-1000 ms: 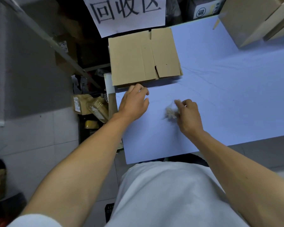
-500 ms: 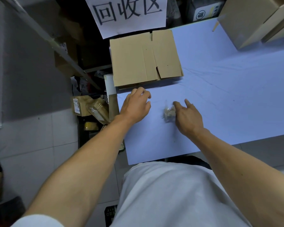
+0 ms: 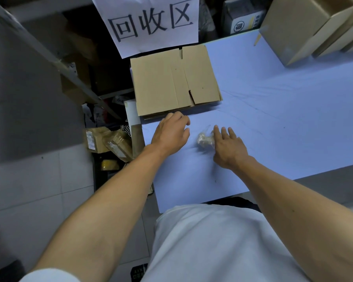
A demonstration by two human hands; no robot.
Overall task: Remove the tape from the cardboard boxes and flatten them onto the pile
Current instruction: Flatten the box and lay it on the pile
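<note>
Cardboard lies flat in a pile (image 3: 176, 82) at the far left corner of the table (image 3: 293, 123), under a paper sign (image 3: 151, 23) with large characters; its long side runs left to right, with the cut flaps towards the near right corner. A second ago the right hand (image 3: 229, 146) pinched the crumpled tape wad (image 3: 205, 140) with curled fingers; now its fingers are stretched out and the wad lies on the blue cloth, touching the thumb side, so this grip is open and lets go. I judge that the tape of one box is finished and put down. The left hand (image 3: 171, 133) has hardly moved: it rests just in front of the pile with loosely bent fingers and holds nothing. More boxes (image 3: 306, 27), not yet flattened, stand at the far right of the table, well apart from both hands, so they are probably next.
</note>
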